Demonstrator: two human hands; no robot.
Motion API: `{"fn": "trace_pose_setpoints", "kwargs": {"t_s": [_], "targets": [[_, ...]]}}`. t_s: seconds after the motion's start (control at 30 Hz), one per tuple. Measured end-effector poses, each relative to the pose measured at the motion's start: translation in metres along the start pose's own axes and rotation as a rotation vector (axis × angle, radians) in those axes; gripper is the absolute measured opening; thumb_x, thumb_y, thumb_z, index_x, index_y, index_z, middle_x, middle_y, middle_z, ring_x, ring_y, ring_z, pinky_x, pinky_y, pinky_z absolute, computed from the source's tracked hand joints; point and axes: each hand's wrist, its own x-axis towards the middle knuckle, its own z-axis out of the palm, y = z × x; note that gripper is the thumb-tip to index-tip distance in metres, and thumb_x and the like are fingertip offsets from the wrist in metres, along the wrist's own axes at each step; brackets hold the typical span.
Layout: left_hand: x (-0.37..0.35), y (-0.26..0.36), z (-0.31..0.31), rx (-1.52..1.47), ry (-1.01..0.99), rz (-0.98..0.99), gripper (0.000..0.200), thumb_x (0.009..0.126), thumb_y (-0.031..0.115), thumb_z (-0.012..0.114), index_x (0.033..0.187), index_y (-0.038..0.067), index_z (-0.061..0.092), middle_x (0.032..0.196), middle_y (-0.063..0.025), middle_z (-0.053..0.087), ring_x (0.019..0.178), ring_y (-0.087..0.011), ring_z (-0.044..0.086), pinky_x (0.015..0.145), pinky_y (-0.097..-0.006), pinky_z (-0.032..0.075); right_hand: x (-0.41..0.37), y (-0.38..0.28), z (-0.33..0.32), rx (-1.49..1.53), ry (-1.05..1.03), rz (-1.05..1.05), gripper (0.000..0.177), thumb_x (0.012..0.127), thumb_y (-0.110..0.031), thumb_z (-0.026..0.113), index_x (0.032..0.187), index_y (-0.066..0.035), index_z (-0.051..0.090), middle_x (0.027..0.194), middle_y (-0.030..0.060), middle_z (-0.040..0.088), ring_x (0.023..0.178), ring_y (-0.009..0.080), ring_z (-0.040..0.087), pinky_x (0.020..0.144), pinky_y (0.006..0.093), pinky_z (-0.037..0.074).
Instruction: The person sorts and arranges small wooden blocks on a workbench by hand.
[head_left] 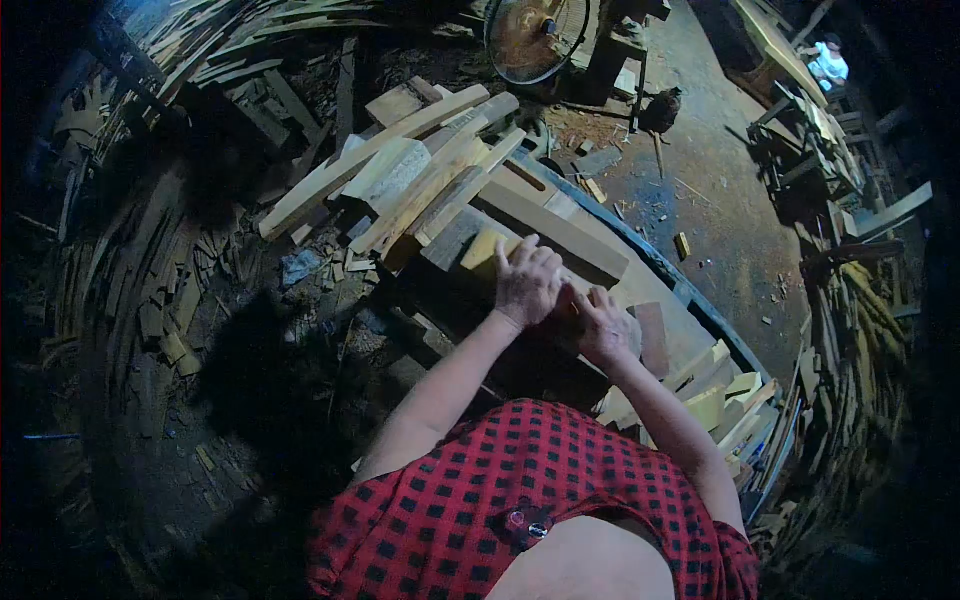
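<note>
My left hand (530,283) bends its fingers over a yellowish wooden block (484,249), whose pale end sticks out to the left of the fingers. Close beside it, my right hand (610,328) has its fingers curled; what lies under them is hidden. A thick wooden beam (555,232) rests on the workbench (655,290), just beyond both hands. To the right of my right hand lies a flat brownish board (652,340).
Rough planks (415,170) are stacked at the bench's far left end. Wood offcuts (725,390) crowd its right end. Past the bench stands a round fan (540,35). Scrap strips (150,270) cover the floor at left. A person (828,65) is far back at right.
</note>
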Motion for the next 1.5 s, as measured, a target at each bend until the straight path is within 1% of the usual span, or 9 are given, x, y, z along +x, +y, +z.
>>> {"fn": "trace_pose_setpoints", "kwargs": {"t_s": [0.03, 0.13, 0.33, 0.47, 0.67, 0.97, 1.17, 1.33, 1.5], "targets": [[0.004, -0.008, -0.002, 0.000, 0.002, -0.005, 0.019, 0.084, 0.026, 0.052, 0.098, 0.013, 0.058, 0.106, -0.0058, 0.057, 0.122, -0.0290, 0.043, 0.101, -0.0670, 0.019, 0.009, 0.001, 0.007, -0.002, -0.003, -0.004, 0.067, 0.068, -0.013, 0.064, 0.133, -0.020, 0.048, 0.107, 0.0122, 0.051, 0.097, 0.0339, 0.054, 0.078, 0.0432, 0.046], [0.014, -0.026, -0.012, 0.070, 0.018, -0.028, 0.018, 0.085, 0.025, 0.051, 0.096, 0.013, 0.060, 0.104, -0.0047, 0.059, 0.122, -0.0274, 0.044, 0.101, -0.0656, 0.019, 0.038, 0.003, 0.032, -0.094, 0.272, -0.209, 0.072, 0.070, -0.016, 0.066, 0.138, -0.027, 0.042, 0.109, 0.0121, 0.051, 0.096, 0.0324, 0.053, 0.076, 0.0425, 0.046], [0.020, -0.039, -0.014, 0.091, 0.015, -0.044, 0.018, 0.085, 0.024, 0.052, 0.095, 0.015, 0.063, 0.106, -0.0021, 0.062, 0.121, -0.0240, 0.045, 0.102, -0.0621, 0.019, 0.055, -0.011, 0.018, 0.070, 0.052, -0.087, 0.064, 0.075, -0.014, 0.063, 0.134, -0.025, 0.042, 0.102, 0.0141, 0.054, 0.088, 0.0348, 0.058, 0.073, 0.0440, 0.049], [0.015, -0.031, -0.016, 0.078, -0.015, -0.053, 0.016, 0.087, 0.024, 0.050, 0.094, 0.016, 0.063, 0.106, -0.0012, 0.062, 0.120, -0.0231, 0.046, 0.102, -0.0608, 0.019, 0.046, -0.007, 0.020, 0.046, 0.050, -0.113, 0.064, 0.077, -0.016, 0.062, 0.136, -0.025, 0.040, 0.101, 0.0157, 0.053, 0.086, 0.0364, 0.058, 0.074, 0.0453, 0.049], [-0.010, 0.007, -0.014, 0.038, -0.089, -0.071, 0.017, 0.086, 0.026, 0.052, 0.098, 0.019, 0.063, 0.112, -0.0021, 0.060, 0.124, -0.0238, 0.045, 0.104, -0.0649, 0.013, -0.007, 0.003, 0.037, 0.090, 0.037, -0.078, 0.082, 0.074, -0.013, 0.062, 0.147, -0.026, 0.026, 0.107, 0.0167, 0.051, 0.097, 0.0364, 0.052, 0.079, 0.0442, 0.047], [-0.057, 0.076, -0.002, -0.006, -0.166, -0.018, 0.025, 0.083, 0.029, 0.053, 0.102, 0.015, 0.064, 0.117, -0.0059, 0.059, 0.127, -0.0269, 0.042, 0.104, -0.0696, 0.014, -0.102, 0.026, 0.025, 0.000, 0.073, -0.125, 0.095, 0.060, -0.013, 0.069, 0.146, -0.014, 0.027, 0.112, 0.0163, 0.046, 0.101, 0.0366, 0.048, 0.076, 0.0427, 0.048], [-0.032, 0.016, -0.002, -0.022, -0.075, 0.001, 0.027, 0.081, 0.029, 0.052, 0.099, 0.013, 0.065, 0.113, -0.0063, 0.062, 0.125, -0.0267, 0.045, 0.105, -0.0689, 0.015, -0.044, -0.003, 0.029, 0.010, 0.043, -0.140, 0.095, 0.059, -0.013, 0.070, 0.145, -0.012, 0.029, 0.112, 0.0177, 0.046, 0.101, 0.0364, 0.049, 0.076, 0.0435, 0.050], [0.010, -0.058, -0.019, 0.023, -0.006, -0.019, 0.018, 0.084, 0.028, 0.049, 0.090, 0.017, 0.063, 0.104, -0.0012, 0.061, 0.122, -0.0224, 0.047, 0.103, -0.0636, 0.019, 0.042, -0.034, 0.052, 0.049, 0.222, -0.178, 0.088, 0.066, -0.012, 0.065, 0.145, -0.013, 0.027, 0.110, 0.0175, 0.049, 0.098, 0.0355, 0.052, 0.076, 0.0437, 0.050], [0.013, -0.059, -0.022, 0.049, -0.029, 0.006, 0.015, 0.086, 0.026, 0.052, 0.093, 0.017, 0.062, 0.106, -0.0001, 0.062, 0.122, -0.0230, 0.048, 0.105, -0.0610, 0.016, 0.046, -0.039, 0.042, 0.057, 0.049, -0.106, 0.081, 0.071, -0.011, 0.061, 0.145, -0.017, 0.028, 0.110, 0.0175, 0.050, 0.103, 0.0354, 0.052, 0.080, 0.0466, 0.048]]}}
